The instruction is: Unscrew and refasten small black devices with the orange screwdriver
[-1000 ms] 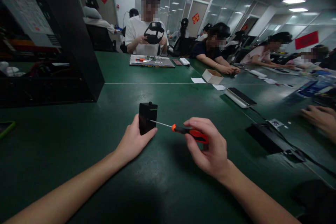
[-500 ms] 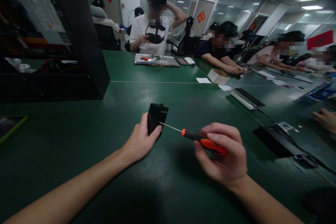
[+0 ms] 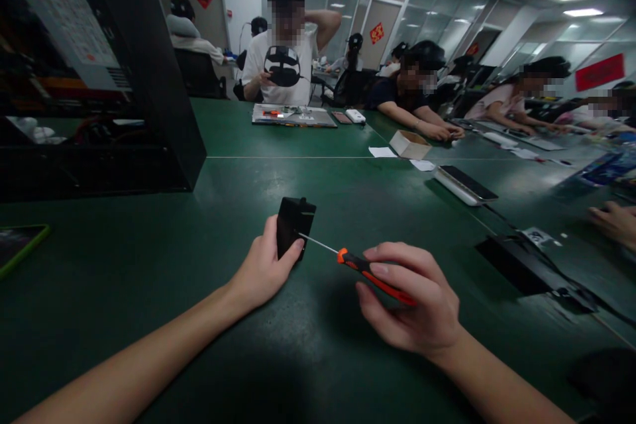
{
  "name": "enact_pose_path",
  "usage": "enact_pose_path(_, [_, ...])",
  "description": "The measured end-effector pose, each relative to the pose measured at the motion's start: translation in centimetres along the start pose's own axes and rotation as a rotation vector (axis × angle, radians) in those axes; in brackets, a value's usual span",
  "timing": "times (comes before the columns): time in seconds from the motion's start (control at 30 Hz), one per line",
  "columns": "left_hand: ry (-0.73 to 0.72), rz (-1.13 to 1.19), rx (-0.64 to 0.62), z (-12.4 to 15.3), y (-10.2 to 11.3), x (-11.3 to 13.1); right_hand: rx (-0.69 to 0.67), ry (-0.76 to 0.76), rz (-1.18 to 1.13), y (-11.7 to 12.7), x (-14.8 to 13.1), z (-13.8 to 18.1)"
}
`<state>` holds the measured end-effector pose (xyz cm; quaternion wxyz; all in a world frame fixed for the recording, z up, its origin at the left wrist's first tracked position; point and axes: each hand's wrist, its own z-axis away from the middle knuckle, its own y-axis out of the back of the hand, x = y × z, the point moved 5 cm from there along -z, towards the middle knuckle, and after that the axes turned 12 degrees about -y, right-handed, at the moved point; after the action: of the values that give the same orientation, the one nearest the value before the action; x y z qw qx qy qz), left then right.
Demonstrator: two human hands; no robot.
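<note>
My left hand [image 3: 262, 267] grips a small black box [image 3: 294, 222] that stands upright on the green table [image 3: 149, 278], thumb on its near face. My right hand [image 3: 412, 301] is closed round the orange-and-black handle of a thin screwdriver [image 3: 370, 270]. The metal shaft points left and its tip touches the box's right face near my left thumb.
A large black cabinet [image 3: 124, 79] stands at the left. A green-edged phone [image 3: 20, 245] lies at the far left edge. A flat black device with a cable [image 3: 521, 265] and a white power bank with a phone [image 3: 464, 184] lie to the right. Several people sit across and along the right side.
The view has shifted a little. My right hand has tilted the screwdriver handle lower and turned it in the fingers; the tip stays on the box. The person opposite raised an arm behind the head.
</note>
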<state>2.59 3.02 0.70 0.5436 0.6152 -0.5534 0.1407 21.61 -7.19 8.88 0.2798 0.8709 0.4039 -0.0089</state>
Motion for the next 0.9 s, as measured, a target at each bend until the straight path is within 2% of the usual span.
enact_pose_path(0.17, [0.004, -0.005, 0.006, 0.0, 0.0, 0.1, 0.012, -0.076, -0.020, 0.1, 0.6, -0.2])
enact_pose_path(0.43, [0.016, -0.019, 0.042, -0.1, 0.1, -0.2, 0.003, -0.029, -0.070, -0.5, 0.4, 0.4])
enact_pose_path(0.67, [0.021, 0.000, 0.034, -0.1, 0.1, -0.5, -0.003, -0.161, -0.152, -0.6, 1.9, 0.1])
enact_pose_path(0.9, [0.037, 0.040, 0.062, -0.1, 0.2, -0.7, -0.065, -0.105, -0.117, -1.2, 1.3, 0.3])
